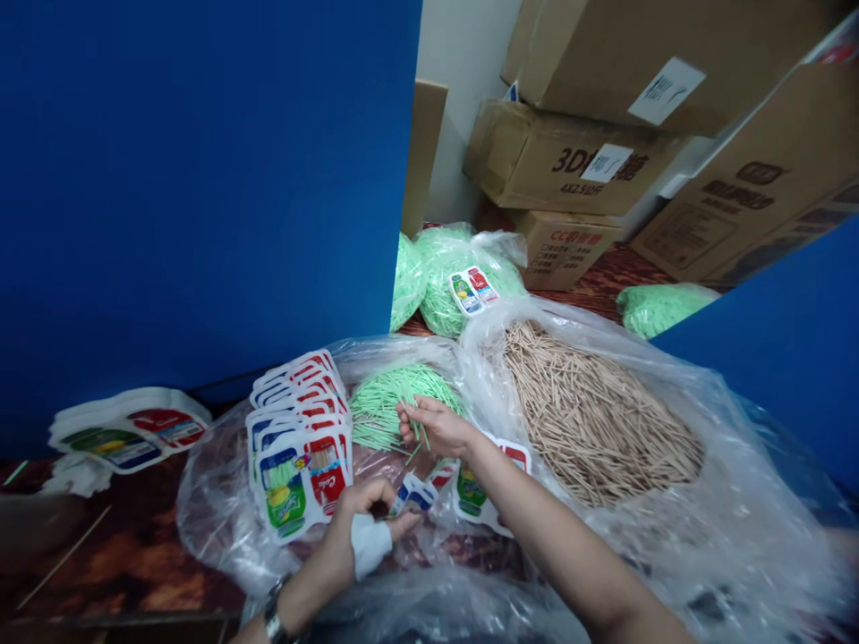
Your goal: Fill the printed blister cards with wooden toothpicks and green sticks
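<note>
My left hand point(368, 523), with a white wrap around its thumb side, pinches a small printed packet point(414, 494) showing blue, white and red. My right hand point(436, 427) is closed on several thin green sticks point(421, 433), just over a pile of green sticks point(376, 398) on clear plastic. To the left lies an overlapping row of filled packets point(301, 474) with lemon-green and red cola prints. Another printed packet point(473, 490) lies partly behind my right forearm. A large heap of brown sticks point(597, 411) rests in an open clear bag to the right.
A stack of printed packets point(127, 429) sits at far left. Bags of green sticks point(439, 295) stand behind, one with packets on top. Cardboard boxes point(570, 161) are piled at the back right. Blue panels point(201, 179) rise at the left and right.
</note>
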A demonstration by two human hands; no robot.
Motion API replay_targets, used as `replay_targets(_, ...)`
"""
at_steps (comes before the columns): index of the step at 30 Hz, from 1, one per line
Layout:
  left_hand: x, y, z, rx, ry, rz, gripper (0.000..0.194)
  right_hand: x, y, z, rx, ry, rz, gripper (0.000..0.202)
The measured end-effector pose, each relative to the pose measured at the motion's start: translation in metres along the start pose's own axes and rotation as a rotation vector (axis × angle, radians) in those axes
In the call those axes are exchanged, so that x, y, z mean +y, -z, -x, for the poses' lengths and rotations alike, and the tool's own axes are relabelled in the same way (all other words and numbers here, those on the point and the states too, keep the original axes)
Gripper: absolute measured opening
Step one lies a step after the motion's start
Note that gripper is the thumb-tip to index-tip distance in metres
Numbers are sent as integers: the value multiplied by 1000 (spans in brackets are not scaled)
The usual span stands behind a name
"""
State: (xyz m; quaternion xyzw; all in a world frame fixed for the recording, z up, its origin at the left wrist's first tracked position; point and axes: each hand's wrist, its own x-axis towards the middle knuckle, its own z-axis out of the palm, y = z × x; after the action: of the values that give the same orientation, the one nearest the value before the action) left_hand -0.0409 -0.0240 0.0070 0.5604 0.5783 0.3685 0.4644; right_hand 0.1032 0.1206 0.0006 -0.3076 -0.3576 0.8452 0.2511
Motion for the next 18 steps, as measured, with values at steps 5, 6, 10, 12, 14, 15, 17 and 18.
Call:
replay_targets(5, 5, 7, -3, 49, -50, 1, 28, -44, -18, 16, 102, 214, 83, 35)
replay_targets(6, 6, 8, -4, 64, -66, -17, 28, -52, -23, 21, 120, 274, 72, 35)
replay_targets(10, 6, 8, -10, 140, -150, -95, 30, -65, -52, 40, 192, 533, 73, 28)
replay_targets(12, 5, 7, -14, 198, -180, -137, 30, -60, -66, 48, 248, 684, 166, 23)
replay_targets(14, 6, 5, -16, 237, -208, -173, 28, -51, -77, 54, 304, 799, 298, 21)
replay_targets(15, 7, 5, -17, 244, -222, -186, 27, -46, -81, 56, 329, 832, 363, 21)
replay_targets(17, 11, 5, -18, 243, -248, -201, 25, -37, -86, 58, 379, 865, 471, 21)
replay_targets(18, 12, 5, -18, 245, -257, -206, 25, -34, -87, 58, 401, 878, 514, 22)
